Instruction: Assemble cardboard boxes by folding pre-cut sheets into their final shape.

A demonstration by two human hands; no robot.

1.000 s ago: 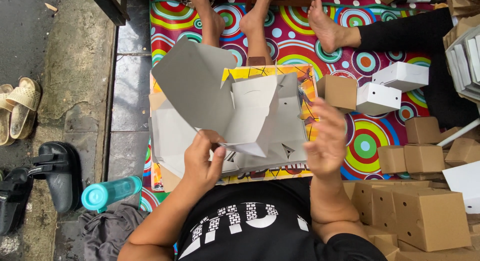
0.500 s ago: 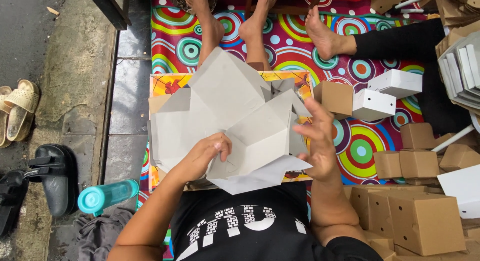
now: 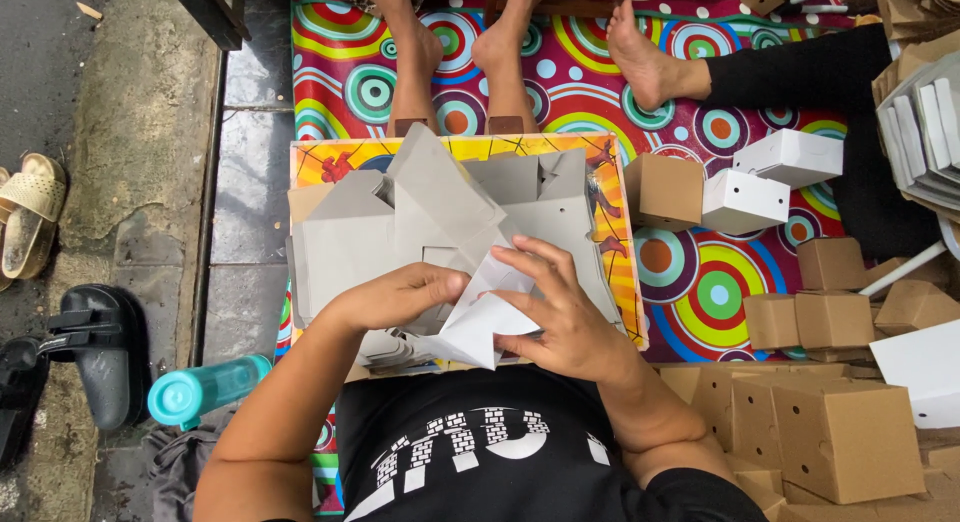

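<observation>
At far left we see a tan sandal [image 3: 32,222] and a black sandal [image 3: 95,347] on the wet pavement, and nearer the mat a teal bottle [image 3: 205,390] lying on its side. Our left hand [image 3: 400,297] curls over the near edge of a grey cardboard blank [image 3: 430,217], fingers bent down onto the sheet and gripping it. The blank lies partly folded, its flaps raised, above a stack of like sheets on a brightly printed low table [image 3: 610,182]. Just beside it, our right hand [image 3: 560,317] is spread over a white folded flap [image 3: 475,332] of the same blank, fingertips pinching its crease; the two hands nearly touch. Beyond the table, another person's bare feet [image 3: 500,47] rest on the mat [image 3: 700,282] of coloured rings. To the right of the table stand a brown box [image 3: 665,190] and two white boxes [image 3: 770,177]; further right, small brown boxes [image 3: 830,302] sit in a cluster, and at lower right larger brown boxes [image 3: 840,437] are stacked close to our right arm
</observation>
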